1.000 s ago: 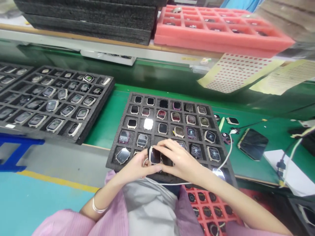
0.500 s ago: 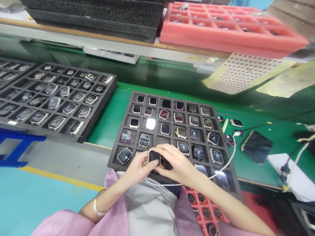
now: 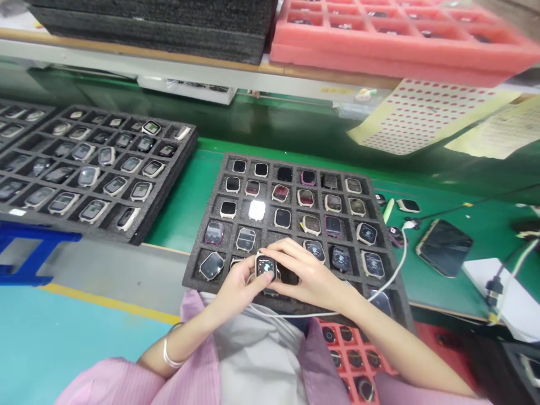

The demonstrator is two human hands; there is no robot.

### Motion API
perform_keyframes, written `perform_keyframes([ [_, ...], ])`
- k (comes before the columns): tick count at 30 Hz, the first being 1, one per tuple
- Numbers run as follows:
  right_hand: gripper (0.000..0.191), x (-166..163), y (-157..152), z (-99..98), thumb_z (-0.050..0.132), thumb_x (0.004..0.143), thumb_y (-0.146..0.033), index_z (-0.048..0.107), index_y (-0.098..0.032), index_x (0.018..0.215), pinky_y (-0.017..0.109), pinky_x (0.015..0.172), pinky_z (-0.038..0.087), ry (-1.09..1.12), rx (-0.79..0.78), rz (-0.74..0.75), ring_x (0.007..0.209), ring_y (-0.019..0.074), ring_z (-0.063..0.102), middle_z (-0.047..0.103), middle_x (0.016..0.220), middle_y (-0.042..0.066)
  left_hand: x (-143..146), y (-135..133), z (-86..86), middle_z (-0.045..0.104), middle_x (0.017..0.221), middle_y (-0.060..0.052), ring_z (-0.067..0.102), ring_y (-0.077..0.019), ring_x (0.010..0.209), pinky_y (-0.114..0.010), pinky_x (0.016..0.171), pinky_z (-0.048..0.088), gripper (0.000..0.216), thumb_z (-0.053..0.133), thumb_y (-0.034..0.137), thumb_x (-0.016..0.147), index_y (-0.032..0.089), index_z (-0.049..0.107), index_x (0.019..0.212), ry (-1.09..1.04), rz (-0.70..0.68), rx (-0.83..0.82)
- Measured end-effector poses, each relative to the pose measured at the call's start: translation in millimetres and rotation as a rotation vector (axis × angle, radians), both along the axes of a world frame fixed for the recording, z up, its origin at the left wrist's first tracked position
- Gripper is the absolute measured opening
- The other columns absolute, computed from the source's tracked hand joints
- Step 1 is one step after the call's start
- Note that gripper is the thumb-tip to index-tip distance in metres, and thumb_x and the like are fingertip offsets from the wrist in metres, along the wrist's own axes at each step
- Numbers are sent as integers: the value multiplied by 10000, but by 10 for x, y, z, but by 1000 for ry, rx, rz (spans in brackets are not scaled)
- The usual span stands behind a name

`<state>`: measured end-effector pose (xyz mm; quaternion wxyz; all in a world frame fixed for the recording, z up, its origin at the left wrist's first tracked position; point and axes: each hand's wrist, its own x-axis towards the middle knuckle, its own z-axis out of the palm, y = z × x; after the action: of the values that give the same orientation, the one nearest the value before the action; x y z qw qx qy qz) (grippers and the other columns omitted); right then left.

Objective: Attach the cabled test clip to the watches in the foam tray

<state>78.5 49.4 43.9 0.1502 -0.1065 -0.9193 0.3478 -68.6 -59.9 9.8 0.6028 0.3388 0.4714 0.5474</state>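
Both my hands hold one small smartwatch body [image 3: 265,266] with a lit screen over the near edge of a black foam tray [image 3: 219,185]. My left hand [image 3: 237,284] grips it from the left and below. My right hand [image 3: 301,272] pinches it from the right, fingers curled over its top. The tray's cells hold several watch bodies, some with lit screens. A white cable [image 3: 390,270] runs from the watch under my right wrist to the right.
A second black tray [image 3: 169,185] of watches lies to the left on the green belt. A phone [image 3: 444,246] and white box lie at the right. A red foam tray [image 3: 379,56] and stacked black foam sit on the shelf behind. Another red tray [image 3: 358,360] sits on my lap.
The watch screen, dark before, now shows a lit display. My hands have stayed at the tray's near edge, only shifting slightly with the camera.
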Motion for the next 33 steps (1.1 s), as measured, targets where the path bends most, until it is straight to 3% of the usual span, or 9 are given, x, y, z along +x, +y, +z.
perform_keyframes([
  [3,443,20,17,3,605,872,-252,487,-179,1292,411,862,500,6,-1,5,1017,244,535,569,1085,116,16,6,-49,609,898,-52,550,-170,826,-262,764,437,255,611,327,842,130,593,1003,21,6,24],
  [15,403,106,71,-10,596,889,-266,502,-151,1264,421,899,477,18,15,37,1055,248,512,567,1126,132,78,18,20,623,975,-66,548,-198,906,-292,837,427,265,575,312,872,137,583,1070,124,-21,24],
  [33,339,116,37,60,583,887,-269,546,-137,1196,421,884,466,-39,94,11,1024,252,507,571,1107,127,110,13,-1,608,973,-51,534,-185,917,-267,841,419,263,564,293,873,140,581,1087,145,-11,44],
])
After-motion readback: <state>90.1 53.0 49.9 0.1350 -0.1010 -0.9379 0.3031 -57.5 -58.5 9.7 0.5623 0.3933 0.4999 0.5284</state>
